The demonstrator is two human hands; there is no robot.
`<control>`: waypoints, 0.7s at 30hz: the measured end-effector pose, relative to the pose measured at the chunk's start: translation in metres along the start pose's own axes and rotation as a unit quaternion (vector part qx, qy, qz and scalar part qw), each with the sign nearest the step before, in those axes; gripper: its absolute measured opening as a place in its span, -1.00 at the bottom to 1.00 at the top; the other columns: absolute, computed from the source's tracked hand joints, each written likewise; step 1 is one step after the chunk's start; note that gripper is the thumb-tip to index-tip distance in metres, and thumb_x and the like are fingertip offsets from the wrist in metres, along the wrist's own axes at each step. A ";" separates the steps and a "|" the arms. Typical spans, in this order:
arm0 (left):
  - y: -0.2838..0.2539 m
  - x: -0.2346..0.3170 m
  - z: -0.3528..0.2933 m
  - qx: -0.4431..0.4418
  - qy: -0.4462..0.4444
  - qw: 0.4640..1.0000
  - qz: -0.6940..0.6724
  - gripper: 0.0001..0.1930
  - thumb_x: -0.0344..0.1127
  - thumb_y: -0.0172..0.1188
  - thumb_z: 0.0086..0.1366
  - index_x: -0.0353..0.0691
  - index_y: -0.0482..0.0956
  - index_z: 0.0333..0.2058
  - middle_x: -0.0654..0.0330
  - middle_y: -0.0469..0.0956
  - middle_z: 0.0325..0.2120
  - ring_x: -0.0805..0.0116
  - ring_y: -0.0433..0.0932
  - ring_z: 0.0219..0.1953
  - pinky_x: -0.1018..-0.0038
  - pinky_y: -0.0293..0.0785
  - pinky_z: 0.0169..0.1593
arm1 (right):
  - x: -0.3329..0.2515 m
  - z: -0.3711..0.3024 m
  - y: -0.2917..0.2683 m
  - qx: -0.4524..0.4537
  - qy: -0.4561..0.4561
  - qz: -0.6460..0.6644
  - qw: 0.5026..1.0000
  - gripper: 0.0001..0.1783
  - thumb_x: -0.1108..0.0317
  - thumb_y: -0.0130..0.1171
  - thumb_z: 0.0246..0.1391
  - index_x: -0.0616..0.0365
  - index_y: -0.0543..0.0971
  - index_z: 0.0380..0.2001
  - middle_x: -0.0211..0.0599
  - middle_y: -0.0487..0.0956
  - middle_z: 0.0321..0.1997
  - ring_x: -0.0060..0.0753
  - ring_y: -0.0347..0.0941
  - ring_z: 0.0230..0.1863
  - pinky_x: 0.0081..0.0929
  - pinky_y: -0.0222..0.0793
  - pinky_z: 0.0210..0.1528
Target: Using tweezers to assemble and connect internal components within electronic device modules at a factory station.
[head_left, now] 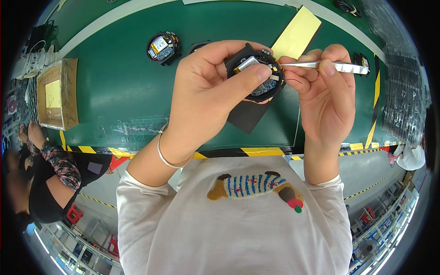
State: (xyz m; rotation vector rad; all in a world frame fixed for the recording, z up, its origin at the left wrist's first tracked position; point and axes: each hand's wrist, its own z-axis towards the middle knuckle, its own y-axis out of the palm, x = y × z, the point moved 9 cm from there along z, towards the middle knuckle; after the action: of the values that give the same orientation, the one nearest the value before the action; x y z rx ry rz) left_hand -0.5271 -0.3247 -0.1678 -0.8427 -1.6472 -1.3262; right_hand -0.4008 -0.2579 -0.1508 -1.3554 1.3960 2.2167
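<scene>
My left hand [206,94] is closed round an open round black watch case [269,88], its thumb lying across the exposed parts. Inside the case show a silver battery-like block, a blue circuit board and orange strips near the right rim. In my right hand [330,94] is a pair of silver tweezers [353,68], pinched between thumb and fingers. The tweezers' tips point left and meet the case's right edge; whether they grip anything there is too small to tell. Under the hands lie a yellow sheet [298,32] and a black strip [250,118].
Another open watch case [163,48] lies at the far left, a second [199,46] partly behind my left hand, a third [361,63] at right. A cardboard box [69,98] stands left, stacked plastic trays [404,91] right. A co-worker [59,178] sits at left.
</scene>
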 end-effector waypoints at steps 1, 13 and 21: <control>0.000 -0.001 0.000 0.000 0.000 1.000 0.000 -0.74 -0.49 0.11 0.21 -0.45 0.44 -0.12 0.02 0.52 -0.21 0.32 0.61 -0.28 0.43 0.66 -0.34 | 0.000 0.000 0.000 0.001 -0.001 -0.003 1.000 -0.89 0.46 -0.21 0.23 0.27 0.28 -0.22 0.11 0.50 -0.25 0.12 0.50 -0.09 -0.28 0.56 -0.10; -0.002 -0.003 0.001 -0.006 0.017 0.999 -0.026 -0.77 -0.47 0.10 0.24 -0.42 0.44 -0.14 0.05 0.53 -0.24 0.32 0.60 -0.30 0.40 0.66 -0.32 | -0.020 -0.013 0.021 0.004 -0.169 -0.235 0.957 -0.87 0.50 -0.06 0.15 0.26 0.28 -0.24 0.05 0.49 -0.25 0.11 0.53 -0.19 -0.20 0.57 -0.14; -0.014 -0.003 0.000 0.039 -0.057 0.997 -0.042 -0.76 -0.39 -0.03 0.29 -0.40 0.42 -0.13 -0.01 0.57 -0.35 0.26 0.63 -0.46 0.44 0.65 -0.37 | -0.028 -0.027 0.062 -0.132 -0.341 -0.461 0.808 -0.81 0.64 0.12 -0.05 0.27 0.36 -0.35 0.13 0.47 -0.19 0.13 0.54 -0.20 -0.17 0.57 -0.21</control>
State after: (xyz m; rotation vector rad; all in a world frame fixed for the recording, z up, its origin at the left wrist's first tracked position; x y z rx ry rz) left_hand -0.5382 -0.3273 -0.1764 -0.8241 -1.8289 -1.2818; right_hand -0.4046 -0.3042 -0.0947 -0.8250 0.0915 1.8657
